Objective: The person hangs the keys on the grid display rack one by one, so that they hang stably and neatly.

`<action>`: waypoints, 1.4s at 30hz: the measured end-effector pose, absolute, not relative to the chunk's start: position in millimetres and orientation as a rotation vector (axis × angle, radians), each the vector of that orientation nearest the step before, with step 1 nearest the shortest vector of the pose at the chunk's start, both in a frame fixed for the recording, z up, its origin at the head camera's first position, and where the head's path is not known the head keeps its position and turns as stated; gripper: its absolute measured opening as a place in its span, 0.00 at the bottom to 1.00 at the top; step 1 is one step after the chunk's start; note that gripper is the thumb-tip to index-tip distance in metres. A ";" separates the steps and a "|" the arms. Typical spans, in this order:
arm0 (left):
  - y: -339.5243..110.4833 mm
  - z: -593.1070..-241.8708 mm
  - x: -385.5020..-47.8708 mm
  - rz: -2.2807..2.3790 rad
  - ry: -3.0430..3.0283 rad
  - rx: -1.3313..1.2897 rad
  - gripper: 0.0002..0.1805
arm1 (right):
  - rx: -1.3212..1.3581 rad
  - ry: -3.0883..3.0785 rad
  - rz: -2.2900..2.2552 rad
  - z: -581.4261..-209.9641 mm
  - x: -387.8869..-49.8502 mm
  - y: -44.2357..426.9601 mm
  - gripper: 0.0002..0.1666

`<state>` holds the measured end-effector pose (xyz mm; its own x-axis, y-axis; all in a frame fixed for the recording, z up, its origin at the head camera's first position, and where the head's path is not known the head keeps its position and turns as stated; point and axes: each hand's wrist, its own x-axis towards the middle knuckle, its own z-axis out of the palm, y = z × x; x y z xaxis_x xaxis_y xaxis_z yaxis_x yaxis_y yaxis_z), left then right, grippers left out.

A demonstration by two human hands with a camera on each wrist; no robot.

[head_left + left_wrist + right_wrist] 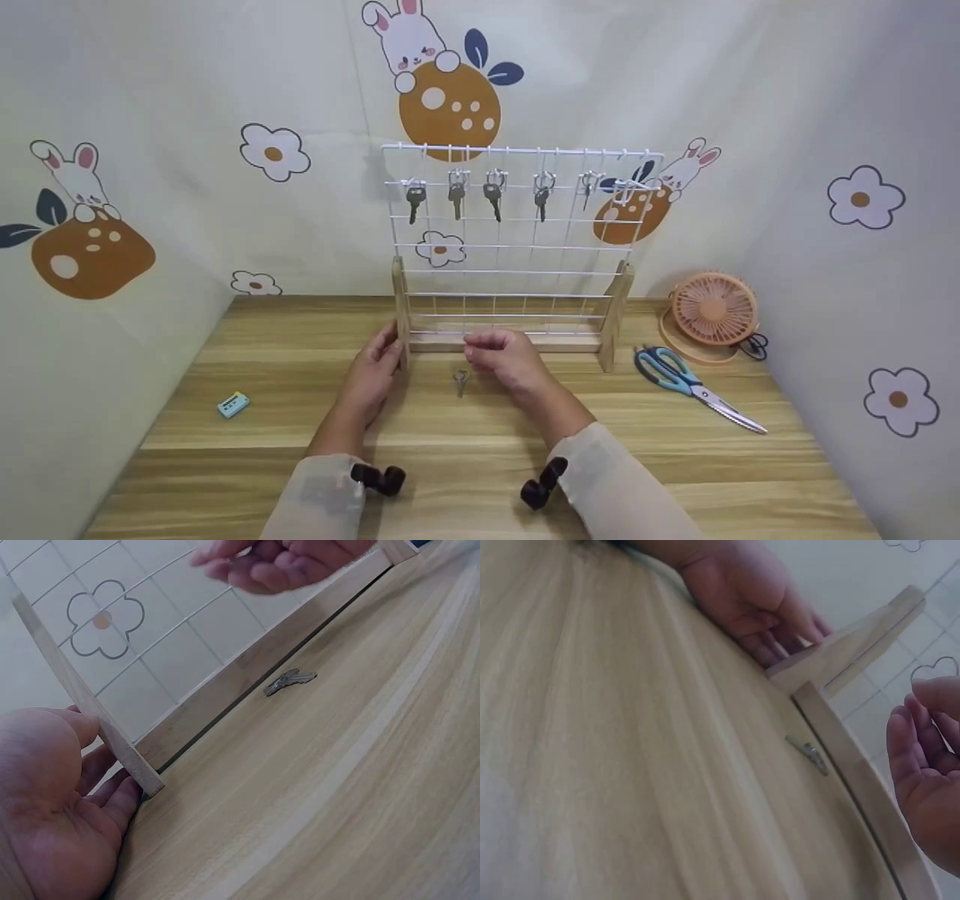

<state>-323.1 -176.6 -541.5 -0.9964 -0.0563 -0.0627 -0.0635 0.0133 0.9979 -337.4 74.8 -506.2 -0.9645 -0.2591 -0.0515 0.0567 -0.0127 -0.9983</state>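
Observation:
A white wire grid rack (510, 272) on a wooden stand (402, 315) stands upright on the table. My left hand (369, 373) holds the stand's left leg low down, its thumb and fingers on either side of the wood in the left wrist view. Before the rack lies a metal key (460, 382), flat on the table. My right hand (514, 364) hovers beside and above that key, fingers loosely bent, nothing visible between them. Several keys hang from hooks along the upper grid, among them a dark key (492, 201). The rightmost hook (626, 187) carries no key.
To the right of the rack lie blue-handled scissors (694, 386), blades toward the front. Behind them stands an orange desk fan (712, 309). A small light-blue block-shaped item (233, 405) sits at the left. Patterned cloth (300, 75) backs the wooden table (285, 330).

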 end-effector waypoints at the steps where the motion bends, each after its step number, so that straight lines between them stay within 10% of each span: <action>1: -176.9 -541.6 -322.9 2.198 2.233 -0.129 0.30 | -0.235 2.072 -2.040 -509.0 -338.8 72.9 0.20; 42: -176.8 -541.4 -321.4 2.196 2.256 -0.106 0.31 | -0.544 2.633 -1.288 -519.8 -348.7 59.8 0.10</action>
<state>-321.4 -176.8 -541.4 -0.9977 -0.0542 -0.0411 -0.0425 0.0259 0.9988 -348.7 59.8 -519.8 -0.9210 -0.3893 0.0152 -0.2510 0.5630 -0.7874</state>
